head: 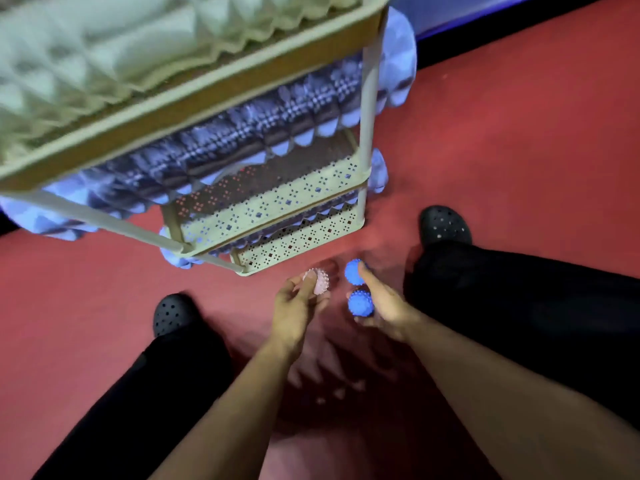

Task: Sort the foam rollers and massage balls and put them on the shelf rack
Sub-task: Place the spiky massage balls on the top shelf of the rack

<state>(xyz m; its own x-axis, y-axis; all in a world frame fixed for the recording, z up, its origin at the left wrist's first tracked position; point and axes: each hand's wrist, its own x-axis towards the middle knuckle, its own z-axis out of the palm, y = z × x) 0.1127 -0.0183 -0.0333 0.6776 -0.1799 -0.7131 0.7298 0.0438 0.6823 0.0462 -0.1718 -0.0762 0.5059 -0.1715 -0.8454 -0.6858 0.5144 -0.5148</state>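
Nearest, forearms: both reach forward and down over the red floor (502,161), between black trouser legs.
Left hand (298,303): fingers curled round a pale pink spiky ball (320,280), held above the floor.
Right hand (384,304): palm turned inward, gripping two blue spiky balls, one (360,304) in the palm, the other (353,271) under the thumb.
Shoes: black perforated clogs, left (173,313), right (445,225).
Shelf rack (298,237): cream, perforated tiers, its bottom corner just beyond the balls.
Middle tiers: blue ridged foam rollers (242,133), ends overhanging the edges.
Top tier: pale green roller (104,57), blurred.
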